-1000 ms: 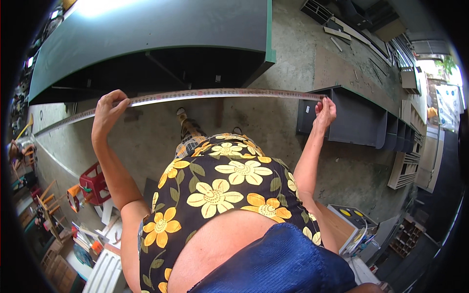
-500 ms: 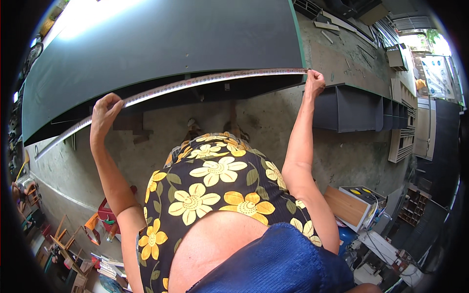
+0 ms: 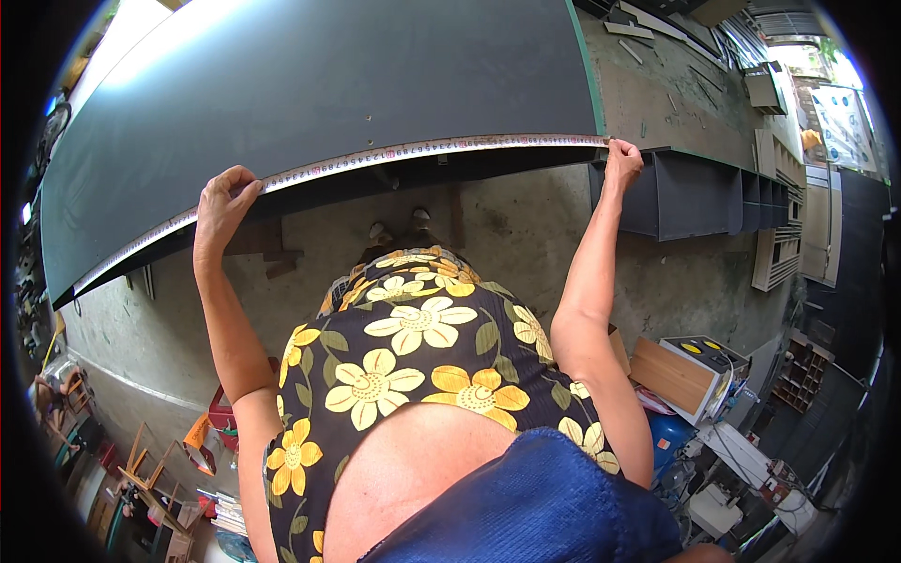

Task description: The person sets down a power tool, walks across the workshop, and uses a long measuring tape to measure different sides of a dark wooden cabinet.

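A long white measuring tape (image 3: 432, 147) with dark markings stretches along the near edge of a large dark grey board (image 3: 310, 84). My left hand (image 3: 223, 208) pinches the tape between thumb and fingers, left of the middle of that edge. Past this hand the tape runs on toward the board's left corner. At the right corner, my right hand (image 3: 623, 163) grips the tape's end between thumb and fingertips. The board has a green edge on its right side, and a dark hollow shows beneath it.
A dark shelf unit with compartments (image 3: 694, 194) lies on the concrete floor (image 3: 526, 230) at the right. Slatted wooden frames (image 3: 777, 258) stand beyond it. Lower right is a wooden panel (image 3: 671, 377) by equipment. At lower left are an orange item (image 3: 198, 441) and wooden frames.
The tape's left part, which hung off the board near its left corner, now lies along the near edge. Both hands sit slightly farther right in view, still gripping the tape.
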Demonstrator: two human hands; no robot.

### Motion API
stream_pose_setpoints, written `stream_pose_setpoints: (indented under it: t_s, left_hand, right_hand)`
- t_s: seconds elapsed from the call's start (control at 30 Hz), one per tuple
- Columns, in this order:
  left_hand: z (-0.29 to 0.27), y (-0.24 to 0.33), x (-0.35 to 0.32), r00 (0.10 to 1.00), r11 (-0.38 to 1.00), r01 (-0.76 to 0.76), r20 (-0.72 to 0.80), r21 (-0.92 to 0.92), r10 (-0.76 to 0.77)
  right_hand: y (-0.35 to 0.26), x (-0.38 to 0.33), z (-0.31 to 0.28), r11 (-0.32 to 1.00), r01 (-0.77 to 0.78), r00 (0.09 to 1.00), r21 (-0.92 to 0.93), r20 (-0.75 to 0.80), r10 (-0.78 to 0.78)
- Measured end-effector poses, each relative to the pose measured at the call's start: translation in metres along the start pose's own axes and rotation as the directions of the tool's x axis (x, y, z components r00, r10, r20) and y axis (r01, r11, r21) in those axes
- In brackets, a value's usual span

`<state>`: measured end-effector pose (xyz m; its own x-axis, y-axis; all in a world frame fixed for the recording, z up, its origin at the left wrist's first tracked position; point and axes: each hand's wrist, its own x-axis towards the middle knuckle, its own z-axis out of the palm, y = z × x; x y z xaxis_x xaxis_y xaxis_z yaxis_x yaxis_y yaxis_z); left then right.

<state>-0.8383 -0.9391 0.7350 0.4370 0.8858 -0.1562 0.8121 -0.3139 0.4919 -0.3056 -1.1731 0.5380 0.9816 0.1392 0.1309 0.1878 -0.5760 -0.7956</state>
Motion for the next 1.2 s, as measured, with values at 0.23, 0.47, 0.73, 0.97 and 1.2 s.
stream_pose_setpoints:
  t_s: [0.23,0.47,0.73,0.97,1.2]
  left_hand:
    - [0.006,0.014,-0.004,1.000,0.999,0.021,-0.010,-0.046,-0.022]
    - [0.002,0.018,-0.003,0.999,0.996,0.020,0.048,-0.091,-0.016]
    - [-0.014,0.035,-0.002,0.999,1.000,-0.011,0.044,0.000,0.011]
    - [-0.017,0.038,0.000,0.998,1.000,0.015,0.066,0.004,-0.015]
    - [-0.025,0.033,0.002,0.991,0.998,0.052,0.126,-0.022,-0.048]
  right_hand:
    - [-0.002,0.014,-0.013,0.999,0.042,0.996,-0.001,0.074,-0.042]
    - [-0.024,0.022,-0.039,0.996,0.052,0.992,-0.067,0.122,-0.044]
    - [-0.016,0.030,-0.055,0.987,0.133,0.986,-0.088,0.117,-0.122]
    - [-0.021,0.035,-0.070,0.983,0.142,0.985,-0.118,0.110,-0.130]
    - [-0.038,0.031,-0.070,0.984,0.139,0.984,-0.111,0.129,-0.124]
